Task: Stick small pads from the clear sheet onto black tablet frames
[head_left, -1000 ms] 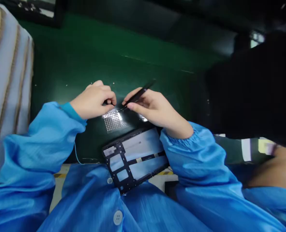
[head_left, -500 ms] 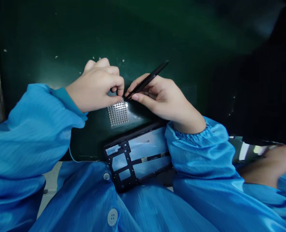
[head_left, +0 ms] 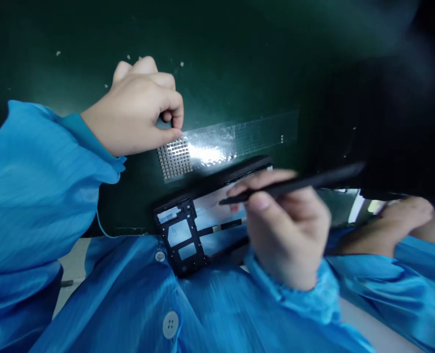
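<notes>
I am worrying that the right hand (head_left: pixel 287 235), fingers clenching a slim black stylus (head_left: pixel 294 184) over the black slotted frame (head_left: pixel 182 233) at the near edge of the dark green bench (head_left: pixel 239 59), is risking scratching its pale panels while the left hand (head_left: pixel 136 110) is pinching the glossy strip of tiny silver squares (head_left: pixel 217 144) lying on that bench.

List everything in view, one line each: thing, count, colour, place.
Bench top: one, dark green, across the back.
Film strip: one, clear with small silvery squares, on the bench, centre.
Frame: one, black with shiny panels, near edge, below the strip.
Black tool: one, slim, held over the frame.
Co-worker's hand: one, far right.
Coat: one, blue, bottom.
Left hand: fingers pinched at the strip's left end.
Right hand: gripping the black tool.
</notes>
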`<state>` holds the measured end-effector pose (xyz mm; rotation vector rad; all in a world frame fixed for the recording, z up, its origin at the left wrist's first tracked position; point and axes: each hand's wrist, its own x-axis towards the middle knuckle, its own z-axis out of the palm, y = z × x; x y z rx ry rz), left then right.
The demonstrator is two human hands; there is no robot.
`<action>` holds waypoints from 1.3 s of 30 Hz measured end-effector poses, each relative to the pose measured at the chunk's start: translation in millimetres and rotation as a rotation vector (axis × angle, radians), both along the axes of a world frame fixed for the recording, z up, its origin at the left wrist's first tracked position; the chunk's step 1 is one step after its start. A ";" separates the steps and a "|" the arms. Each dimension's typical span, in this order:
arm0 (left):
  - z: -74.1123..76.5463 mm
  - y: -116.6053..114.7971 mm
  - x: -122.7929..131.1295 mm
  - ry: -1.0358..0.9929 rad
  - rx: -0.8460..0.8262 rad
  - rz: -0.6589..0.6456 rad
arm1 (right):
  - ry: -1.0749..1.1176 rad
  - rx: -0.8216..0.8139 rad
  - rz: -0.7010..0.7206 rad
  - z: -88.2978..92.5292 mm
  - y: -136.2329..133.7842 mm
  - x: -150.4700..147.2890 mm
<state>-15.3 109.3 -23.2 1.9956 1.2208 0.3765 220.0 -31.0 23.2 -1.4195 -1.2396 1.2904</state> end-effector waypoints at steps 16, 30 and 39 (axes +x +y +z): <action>-12.7 1.6 -9.2 0.009 0.071 -0.082 | -0.338 0.351 -0.033 -43.1 -60.7 -33.1; 32.8 -117.1 59.2 0.046 -0.027 -0.090 | -0.265 -0.397 -0.129 -19.7 -156.9 41.0; 58.6 -183.0 47.1 -0.473 -0.305 0.114 | 0.131 -0.432 -0.392 2.4 -139.8 105.0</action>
